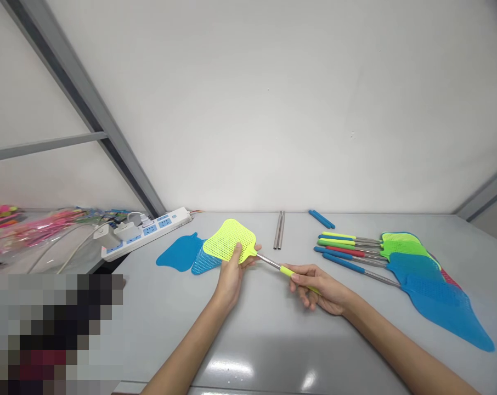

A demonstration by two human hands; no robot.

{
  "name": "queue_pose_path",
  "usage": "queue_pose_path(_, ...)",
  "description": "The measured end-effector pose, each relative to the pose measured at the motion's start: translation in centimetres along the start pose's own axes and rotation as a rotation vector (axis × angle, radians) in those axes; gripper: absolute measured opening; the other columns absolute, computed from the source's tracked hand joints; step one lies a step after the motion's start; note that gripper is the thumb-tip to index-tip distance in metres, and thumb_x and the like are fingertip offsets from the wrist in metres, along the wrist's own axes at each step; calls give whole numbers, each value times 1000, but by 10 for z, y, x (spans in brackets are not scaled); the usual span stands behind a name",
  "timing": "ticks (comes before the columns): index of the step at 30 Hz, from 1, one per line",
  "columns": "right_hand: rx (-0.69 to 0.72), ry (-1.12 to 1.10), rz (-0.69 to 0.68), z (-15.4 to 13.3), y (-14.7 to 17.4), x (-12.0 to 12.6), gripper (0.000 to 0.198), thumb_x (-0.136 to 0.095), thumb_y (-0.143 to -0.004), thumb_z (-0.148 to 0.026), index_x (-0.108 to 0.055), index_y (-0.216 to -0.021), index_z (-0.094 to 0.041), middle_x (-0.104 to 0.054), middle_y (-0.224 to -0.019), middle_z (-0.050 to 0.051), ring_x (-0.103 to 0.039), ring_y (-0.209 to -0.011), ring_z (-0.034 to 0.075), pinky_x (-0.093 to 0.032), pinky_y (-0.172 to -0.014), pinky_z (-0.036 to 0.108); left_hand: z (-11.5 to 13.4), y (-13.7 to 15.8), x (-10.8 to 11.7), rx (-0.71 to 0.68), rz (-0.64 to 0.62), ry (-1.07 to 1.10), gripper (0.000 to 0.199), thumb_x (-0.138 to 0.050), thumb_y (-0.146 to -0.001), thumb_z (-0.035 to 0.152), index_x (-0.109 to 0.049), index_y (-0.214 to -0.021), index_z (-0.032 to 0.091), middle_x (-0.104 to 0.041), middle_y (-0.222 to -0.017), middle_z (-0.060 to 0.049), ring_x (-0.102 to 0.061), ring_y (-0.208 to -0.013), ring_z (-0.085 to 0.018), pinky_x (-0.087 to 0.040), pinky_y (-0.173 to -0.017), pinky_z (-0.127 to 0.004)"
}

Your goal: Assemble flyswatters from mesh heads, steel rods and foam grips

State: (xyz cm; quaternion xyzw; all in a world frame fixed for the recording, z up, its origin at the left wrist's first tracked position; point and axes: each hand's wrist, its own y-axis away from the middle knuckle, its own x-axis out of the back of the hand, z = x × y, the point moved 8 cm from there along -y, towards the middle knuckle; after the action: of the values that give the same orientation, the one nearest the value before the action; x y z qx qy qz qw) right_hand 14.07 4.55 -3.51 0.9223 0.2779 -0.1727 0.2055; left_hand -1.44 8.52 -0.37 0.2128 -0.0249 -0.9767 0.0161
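Observation:
A yellow fly swatter (227, 240) with a metal rod is held slantwise above the grey table. My left hand (234, 266) pinches the lower edge of its mesh head, thumb on top. My right hand (316, 286) grips the yellow handle at the rod's other end, with some fingers curled loosely below. Two blue swatter heads (178, 253) lie just left of my left hand, one partly hidden under the yellow head. Beyond my hands, metal rods (278, 230) lie side by side near the wall, and blue handle sleeves (321, 219) rest right of them.
Several assembled swatters (433, 296) in blue, green, yellow and red overlap at the right. A white power strip (150, 233) with plugs and cables lies at the back left, near bagged pink items (38, 230). The grey table (248, 340) meets a white wall. The lower left is pixelated.

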Motion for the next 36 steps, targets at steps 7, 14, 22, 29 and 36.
queue_pose_path(7, 2, -73, 28, 3, -2, 2, 39, -57, -72, -22, -53, -109, -16, -53, -68, 1, -43, -39, 1, -39, -31, 10, -9, 3, -1, -17, 32, -53, 46, -48, -74, 41, -46, -111, 13, -62, -95, -13, -61, -79, -22, -42, -72, -31)
queue_pose_path(14, 27, 11, 74, 3, -4, 5, 41, -58, -70, -27, -53, -110, -16, -52, -66, 0, -46, -40, 3, -42, -33, 13, -14, 3, 3, 35, 68, -84, 46, -48, -75, 40, -45, -110, 11, -61, -99, -16, -59, -84, -24, -42, -72, -32)
queue_pose_path(22, 95, 128, 75, 0, -5, 2, 46, -59, -69, -32, -52, -111, -16, -54, -67, 2, -48, -42, 5, -44, -36, 18, -20, 0, 9, 61, 94, -94, 39, -45, -77, 38, -48, -104, 11, -60, -99, -17, -60, -82, -23, -44, -67, -29)
queue_pose_path(29, 71, 77, 89, 0, -6, 5, 47, -61, -67, -29, -52, -111, -17, -59, -78, 6, -46, -47, 3, -45, -43, 17, -17, 3, 8, 49, 152, -126, 39, -42, -77, 40, -49, -101, 10, -61, -96, -17, -61, -79, -23, -44, -63, -28)
queue_pose_path(36, 85, 59, 76, -2, -6, 3, 44, -61, -68, -28, -53, -109, -15, -61, -84, 9, -47, -48, 4, -45, -45, 17, -14, 2, 7, 47, 177, -123, 37, -45, -74, 37, -52, -96, 9, -63, -92, -16, -62, -75, -23, -43, -61, -28)
